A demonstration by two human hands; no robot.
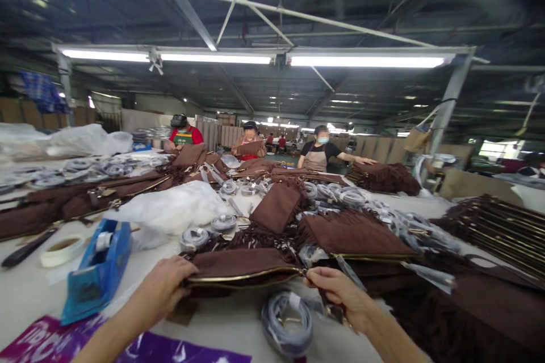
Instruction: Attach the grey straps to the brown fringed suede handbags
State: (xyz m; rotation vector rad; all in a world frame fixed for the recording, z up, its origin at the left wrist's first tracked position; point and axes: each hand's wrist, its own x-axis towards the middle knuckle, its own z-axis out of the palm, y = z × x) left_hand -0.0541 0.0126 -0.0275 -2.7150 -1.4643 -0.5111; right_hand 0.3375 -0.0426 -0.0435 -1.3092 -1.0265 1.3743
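Note:
A brown fringed bag (238, 261) lies in front of me with its gold zipper edge facing me. My left hand (165, 282) is closed on the bag's left end. At the right end of the zipper, my right hand (338, 294) pinches the bag's corner by the zipper pull. A dark strap piece with metal hardware (333, 311) hangs under my right fingers; whether I grip it too, I cannot tell. A coiled strap in clear wrap (288, 323) sits on the table between my forearms, just below the bag.
To the left stand a blue tape dispenser (99, 266) and a tape roll (63, 250), with purple plastic packaging (170, 349) below. More brown bags (357, 232) and wrapped coils (195, 238) cover the table. Stacked zippered bags (498, 232) lie right. Several co-workers (320, 150) are across the table.

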